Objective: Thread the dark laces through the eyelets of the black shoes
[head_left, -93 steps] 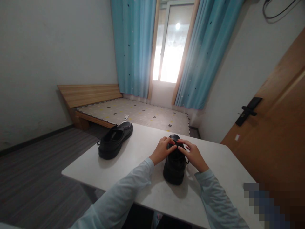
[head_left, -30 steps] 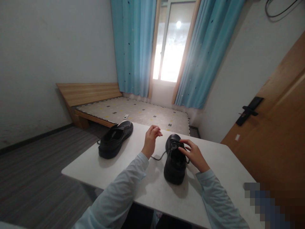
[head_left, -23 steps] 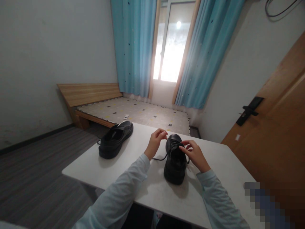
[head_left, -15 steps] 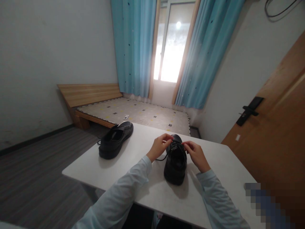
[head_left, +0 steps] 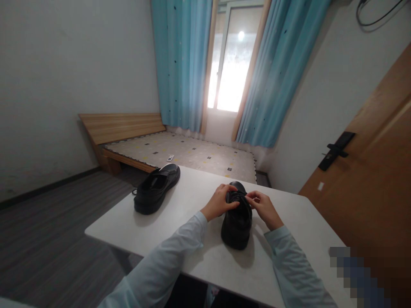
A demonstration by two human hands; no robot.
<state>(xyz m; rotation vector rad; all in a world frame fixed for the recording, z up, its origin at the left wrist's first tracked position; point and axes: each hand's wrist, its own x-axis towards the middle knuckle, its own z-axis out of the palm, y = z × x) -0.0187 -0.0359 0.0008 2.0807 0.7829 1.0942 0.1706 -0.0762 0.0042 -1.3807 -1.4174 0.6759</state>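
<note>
A black lace-up shoe stands on the white table in front of me, its toe pointing away and its heel toward me. At its left side my left hand grips the lacing area, thumb over the shoe's opening and fingers farther forward. On the right side, my right hand pinches the black shoelace between thumb and fingertips. The laces are dark against the dark shoe, so their exact path is hard to see. A second black shoe rests at the table's left, apart from both hands.
Beyond the table is a low bed with a patterned mattress and a small white remote-like object. A wooden door with a black handle is at the right. Blue curtains flank the window.
My left hand has shifted right over the shoe, its thumb now lying across the opening. The right hand stays nearly in place at the lace. The other shoe has not moved.
</note>
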